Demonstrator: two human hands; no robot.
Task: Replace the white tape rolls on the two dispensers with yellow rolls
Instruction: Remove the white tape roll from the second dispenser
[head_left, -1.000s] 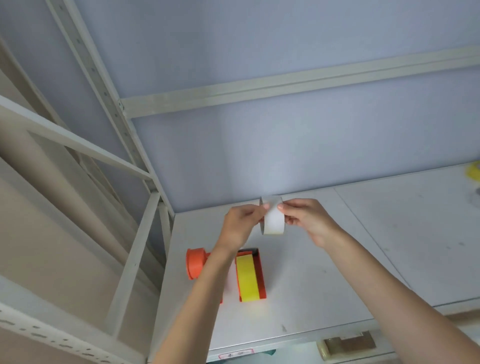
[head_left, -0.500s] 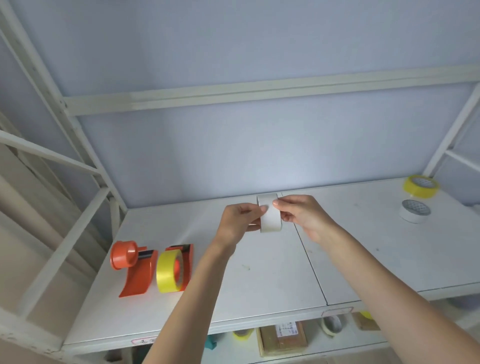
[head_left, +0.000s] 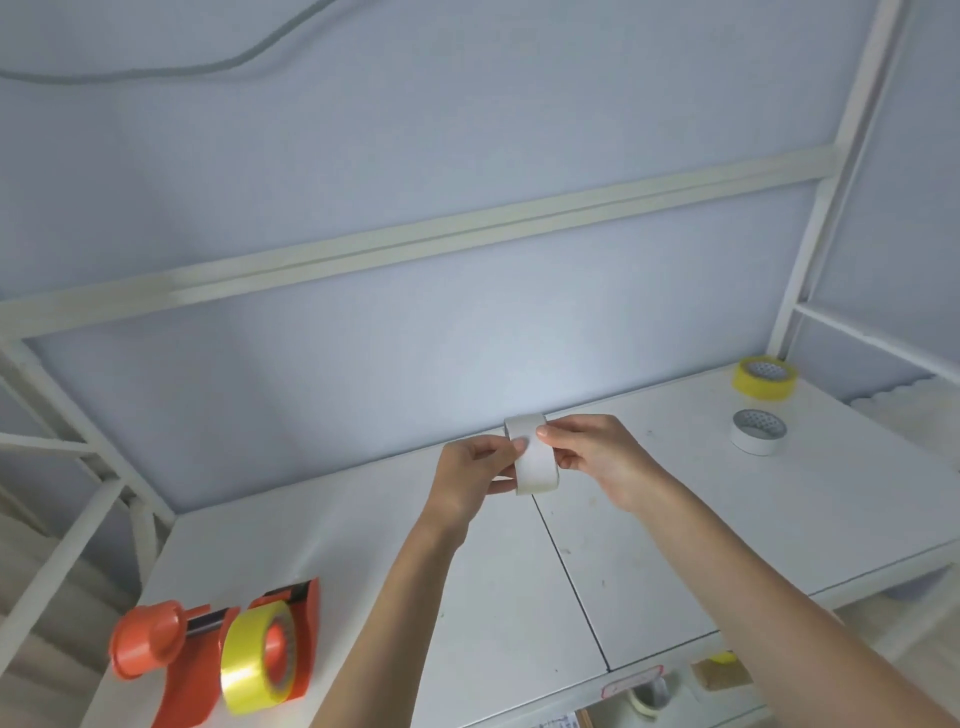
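Note:
Above the middle of the white table I hold a white tape roll (head_left: 535, 457) edge-on between both hands. My left hand (head_left: 475, 475) grips its left side with the thumb on the outer band, and my right hand (head_left: 592, 462) pinches its right side. At the front left stand two orange dispensers: one (head_left: 150, 644) has a bare spool, the other (head_left: 298, 618) carries a yellow roll (head_left: 249, 657). A loose yellow roll (head_left: 763, 378) and a loose white roll (head_left: 757, 431) lie flat at the far right.
The white table (head_left: 675, 545) has a seam down its middle and sits inside a white metal rack frame (head_left: 415, 244) against a pale blue wall. A lower shelf (head_left: 675, 686) under the front edge holds boxes and more rolls.
The view has swung right and up, so the dispensers slid to the lower left and the far-right rolls came into sight. Both hands keep holding the white roll.

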